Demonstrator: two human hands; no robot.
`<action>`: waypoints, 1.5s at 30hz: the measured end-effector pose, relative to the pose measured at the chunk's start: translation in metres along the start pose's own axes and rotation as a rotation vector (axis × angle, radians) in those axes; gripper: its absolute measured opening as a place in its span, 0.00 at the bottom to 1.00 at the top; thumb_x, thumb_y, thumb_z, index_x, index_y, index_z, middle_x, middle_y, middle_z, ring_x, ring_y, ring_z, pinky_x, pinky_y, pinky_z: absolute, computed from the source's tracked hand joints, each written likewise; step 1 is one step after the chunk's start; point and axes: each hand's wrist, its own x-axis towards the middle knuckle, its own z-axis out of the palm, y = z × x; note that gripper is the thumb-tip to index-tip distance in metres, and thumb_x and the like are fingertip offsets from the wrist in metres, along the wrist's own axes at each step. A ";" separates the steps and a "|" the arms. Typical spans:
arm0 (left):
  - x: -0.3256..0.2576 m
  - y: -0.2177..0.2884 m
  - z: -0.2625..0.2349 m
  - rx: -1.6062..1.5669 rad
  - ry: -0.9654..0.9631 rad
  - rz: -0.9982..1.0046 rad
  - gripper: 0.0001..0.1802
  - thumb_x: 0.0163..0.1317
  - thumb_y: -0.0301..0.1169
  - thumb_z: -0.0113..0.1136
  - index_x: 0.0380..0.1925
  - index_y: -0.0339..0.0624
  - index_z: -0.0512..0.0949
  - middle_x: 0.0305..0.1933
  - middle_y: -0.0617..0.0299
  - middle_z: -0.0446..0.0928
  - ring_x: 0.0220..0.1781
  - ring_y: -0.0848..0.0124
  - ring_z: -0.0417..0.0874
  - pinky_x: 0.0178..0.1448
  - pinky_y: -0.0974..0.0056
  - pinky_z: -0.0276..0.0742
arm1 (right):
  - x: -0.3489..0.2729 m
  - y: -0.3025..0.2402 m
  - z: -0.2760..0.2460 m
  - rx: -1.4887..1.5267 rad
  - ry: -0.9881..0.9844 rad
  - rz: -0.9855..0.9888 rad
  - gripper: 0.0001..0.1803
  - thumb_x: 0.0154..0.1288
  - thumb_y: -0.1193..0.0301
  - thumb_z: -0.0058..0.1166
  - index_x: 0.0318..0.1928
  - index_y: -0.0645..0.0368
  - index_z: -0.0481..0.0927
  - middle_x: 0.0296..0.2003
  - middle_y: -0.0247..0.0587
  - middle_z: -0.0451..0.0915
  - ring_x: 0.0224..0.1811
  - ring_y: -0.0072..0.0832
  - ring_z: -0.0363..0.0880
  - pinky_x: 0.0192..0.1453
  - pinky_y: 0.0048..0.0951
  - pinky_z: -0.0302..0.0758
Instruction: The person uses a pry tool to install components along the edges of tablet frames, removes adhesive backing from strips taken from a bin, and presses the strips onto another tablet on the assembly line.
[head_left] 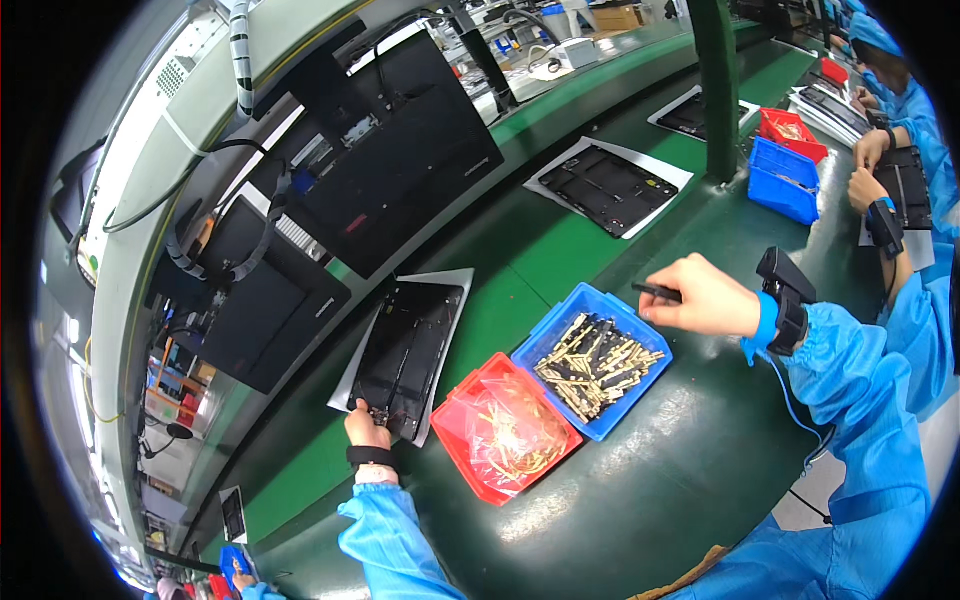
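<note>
My left hand is at the near corner of a flat black device housing, its fingers closed on the edge. The housing lies on a white sheet. My right hand is raised above the bench, closed round a slim black stick-like tool. Left of that hand, a blue bin holds many small gold-and-black strip parts. Touching it is a red bin with a clear plastic bag of thin gold-coloured pieces.
Further black housings lie on white sheets along the green bench. A green post rises at the far right, near another blue bin and red bin. Dark monitors stand at left. Co-workers' hands work at right.
</note>
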 end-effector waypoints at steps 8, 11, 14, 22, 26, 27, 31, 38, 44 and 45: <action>0.030 -0.023 0.006 -0.264 0.015 -0.060 0.15 0.66 0.23 0.44 0.48 0.25 0.75 0.47 0.50 0.79 0.44 0.60 0.83 0.51 0.59 0.82 | 0.001 -0.009 0.013 0.035 0.073 0.016 0.10 0.55 0.70 0.59 0.32 0.67 0.81 0.24 0.49 0.81 0.25 0.37 0.82 0.33 0.31 0.76; 0.030 -0.026 0.012 -0.487 -0.155 0.028 0.16 0.64 0.20 0.43 0.48 0.28 0.76 0.47 0.50 0.79 0.45 0.58 0.83 0.52 0.59 0.82 | 0.001 -0.014 0.016 0.065 0.097 -0.080 0.09 0.54 0.71 0.59 0.31 0.67 0.81 0.24 0.50 0.80 0.27 0.41 0.82 0.33 0.34 0.76; -0.019 -0.001 0.034 -0.352 -0.014 -0.345 0.18 0.67 0.28 0.45 0.55 0.32 0.72 0.57 0.48 0.74 0.62 0.59 0.73 0.70 0.46 0.63 | 0.000 -0.012 0.025 -0.051 0.099 -0.227 0.09 0.53 0.72 0.59 0.32 0.66 0.81 0.25 0.50 0.80 0.29 0.45 0.81 0.35 0.38 0.77; -0.114 0.057 0.005 -0.651 -0.448 -0.696 0.41 0.68 0.36 0.46 0.67 0.21 0.37 0.74 0.35 0.40 0.77 0.46 0.44 0.77 0.42 0.44 | 0.002 -0.028 0.061 -0.383 -0.193 -0.217 0.11 0.52 0.73 0.59 0.38 0.60 0.82 0.35 0.43 0.81 0.37 0.43 0.81 0.40 0.41 0.77; -0.146 0.059 -0.004 -0.501 -0.402 -0.462 0.40 0.68 0.35 0.48 0.66 0.19 0.38 0.72 0.35 0.41 0.75 0.46 0.47 0.76 0.42 0.48 | 0.005 -0.034 0.081 -0.319 -0.179 -0.264 0.11 0.51 0.73 0.60 0.37 0.60 0.82 0.34 0.44 0.80 0.38 0.44 0.81 0.40 0.42 0.77; -0.171 0.068 0.006 -0.456 -0.313 -0.398 0.35 0.68 0.34 0.49 0.65 0.21 0.47 0.70 0.38 0.48 0.73 0.50 0.53 0.75 0.43 0.52 | 0.006 -0.032 0.087 -0.328 -0.188 -0.236 0.11 0.51 0.73 0.60 0.37 0.61 0.82 0.33 0.44 0.80 0.38 0.45 0.81 0.40 0.43 0.77; -0.213 0.076 0.007 -0.533 -0.345 -0.078 0.26 0.70 0.32 0.46 0.63 0.28 0.58 0.66 0.45 0.60 0.71 0.55 0.60 0.75 0.47 0.56 | 0.007 -0.031 0.095 -0.330 -0.131 -0.209 0.10 0.52 0.73 0.60 0.36 0.61 0.82 0.31 0.46 0.79 0.37 0.46 0.80 0.38 0.45 0.76; -0.255 0.086 0.010 -0.371 -0.536 0.362 0.21 0.70 0.33 0.46 0.59 0.32 0.65 0.64 0.46 0.65 0.68 0.56 0.65 0.73 0.51 0.60 | 0.009 -0.026 0.081 -0.189 0.066 -0.242 0.07 0.54 0.72 0.59 0.32 0.63 0.83 0.27 0.53 0.80 0.33 0.50 0.81 0.38 0.45 0.77; -0.300 0.093 0.033 0.161 -0.691 0.737 0.15 0.58 0.14 0.57 0.46 0.32 0.73 0.48 0.55 0.76 0.53 0.67 0.79 0.60 0.64 0.73 | 0.007 -0.055 0.032 0.543 -0.281 -0.009 0.07 0.57 0.72 0.61 0.33 0.65 0.83 0.22 0.29 0.79 0.27 0.16 0.74 0.33 0.23 0.72; -0.310 0.094 0.038 0.205 -0.738 0.770 0.14 0.57 0.15 0.58 0.45 0.32 0.75 0.48 0.54 0.78 0.52 0.67 0.80 0.59 0.64 0.74 | 0.001 -0.060 0.024 0.570 -0.292 -0.018 0.07 0.57 0.74 0.60 0.33 0.65 0.83 0.22 0.28 0.79 0.26 0.14 0.73 0.32 0.22 0.71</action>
